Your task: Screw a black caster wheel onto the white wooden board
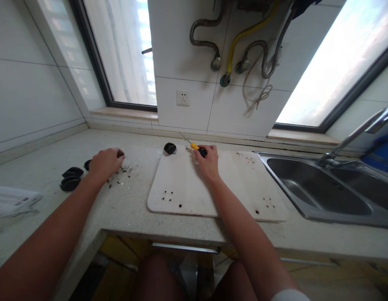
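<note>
Blue tub (381, 154), perhaps, flanks sink (316, 188); right hand (209, 162) grips screwdriver (194, 145).

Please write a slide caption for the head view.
Right hand grips a screwdriver over a white board; left hand beside scattered dark bits.

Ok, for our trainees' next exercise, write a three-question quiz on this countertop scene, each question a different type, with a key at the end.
1. Multiple choice: what does the right hand hold?
A) a sponge
B) a yellow-and-black screwdriver
C) a tap

2. True or false: the white board lies inside the sink.

3. Fill in the blank: the small dark bits on the counter lie nearest the ____ hand.

Key
1. B
2. False; it lies flat on the counter, to the left of the sink in the picture.
3. left
</note>
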`<state>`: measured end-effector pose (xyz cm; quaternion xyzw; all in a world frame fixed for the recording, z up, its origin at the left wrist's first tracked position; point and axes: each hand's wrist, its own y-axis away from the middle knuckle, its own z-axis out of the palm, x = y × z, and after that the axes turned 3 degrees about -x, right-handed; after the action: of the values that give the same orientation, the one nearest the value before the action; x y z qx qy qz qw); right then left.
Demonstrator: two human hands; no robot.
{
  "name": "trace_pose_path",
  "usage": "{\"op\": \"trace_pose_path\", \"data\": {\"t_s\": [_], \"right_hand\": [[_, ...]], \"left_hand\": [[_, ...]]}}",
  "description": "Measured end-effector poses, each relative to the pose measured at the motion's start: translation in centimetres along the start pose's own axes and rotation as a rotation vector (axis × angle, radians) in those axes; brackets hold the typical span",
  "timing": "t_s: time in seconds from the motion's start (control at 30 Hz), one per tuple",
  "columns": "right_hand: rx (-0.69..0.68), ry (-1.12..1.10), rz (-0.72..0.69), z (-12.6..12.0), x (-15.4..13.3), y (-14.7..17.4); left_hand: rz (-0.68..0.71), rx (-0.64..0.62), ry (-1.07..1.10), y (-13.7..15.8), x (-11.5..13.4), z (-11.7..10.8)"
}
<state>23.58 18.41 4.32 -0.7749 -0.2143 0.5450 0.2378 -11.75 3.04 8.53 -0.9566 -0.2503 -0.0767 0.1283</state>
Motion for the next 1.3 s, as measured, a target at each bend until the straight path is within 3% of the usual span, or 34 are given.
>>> {"op": "trace_pose_path", "data": {"t_s": [0.1, 0.2, 0.3, 0.47, 0.8, 1.3], "right_hand": [[0.002, -0.006, -0.01, 0.0, -0.1, 0.1], [-0.002, -0.01, -0.012, -0.1, -0.1, 0.1], [-0.012, -0.013, -0.009, -0.2, -0.1, 0.1], [-0.038, -0.018, -0.002, -0.3, -0.1, 0.3], [-0.033, -0.018, 0.016, -0.5, -0.5, 0.5], [-0.005, -0.077, 0.058, -0.9, -0.9, 0.3]], "left_hand": [[-0.065, 0.006, 0.013, -1.8, -4.4, 0.2], [-0.022, 0.069, -0.025, -3.2, -6.0, 0.4], [0.077, 0.082, -0.049, -4.3, -6.0, 1.0], [0.178, -0.081, -0.129, -5.4, -5.4, 2.3], [0.148, -0.198, -0.367, -5.4, -5.3, 2.7], [0.136, -0.132, -0.324, -5.6, -5.2, 2.6]]}}
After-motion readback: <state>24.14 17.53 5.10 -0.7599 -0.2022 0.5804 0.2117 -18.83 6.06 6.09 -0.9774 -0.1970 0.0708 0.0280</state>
